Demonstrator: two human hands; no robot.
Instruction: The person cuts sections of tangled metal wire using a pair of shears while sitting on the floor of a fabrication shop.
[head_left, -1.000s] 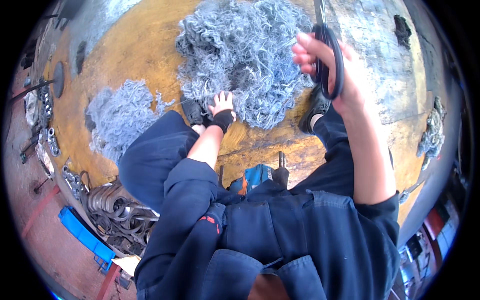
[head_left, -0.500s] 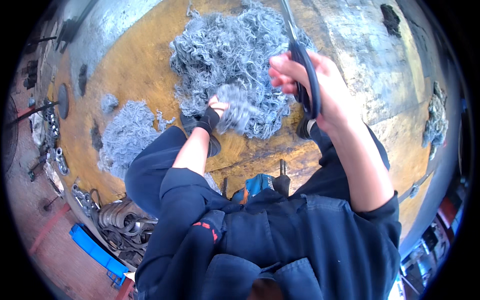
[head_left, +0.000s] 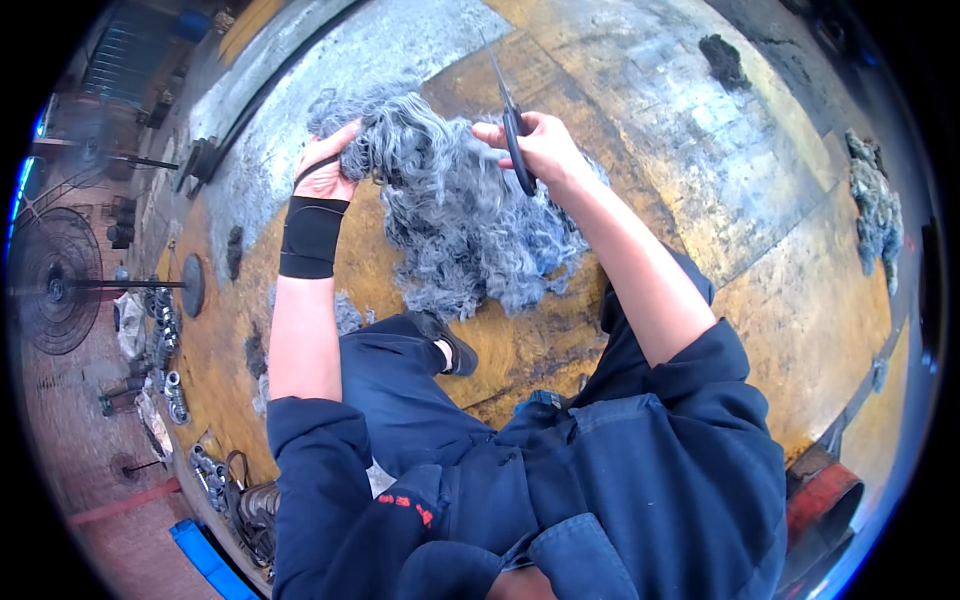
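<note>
My left hand (head_left: 325, 165), with a black wrist wrap (head_left: 315, 237), grips a thick bundle of grey tangled yarn (head_left: 405, 140). The bundle is lifted, and strands run from it toward the large heap of grey yarn (head_left: 470, 250) on the stained floor between my legs. In my right hand (head_left: 548, 152) is a pair of scissors (head_left: 513, 135) with black handles, its blades pointing up and away. The scissors are beside the raised yarn. My left forearm hides most of a smaller yarn pile (head_left: 347, 315).
A pedestal fan (head_left: 58, 285) stands far left, near a round base (head_left: 193, 286). Metal fittings (head_left: 210, 470) line the left edge. A dark tuft (head_left: 724, 62) and a grey clump (head_left: 875, 210) lie to the right. A red-banded cylinder (head_left: 820, 505) is at lower right.
My left hand has moved up and left, raising a larger bundle of yarn. My right hand has shifted left with the scissors. The whole view has also shifted.
</note>
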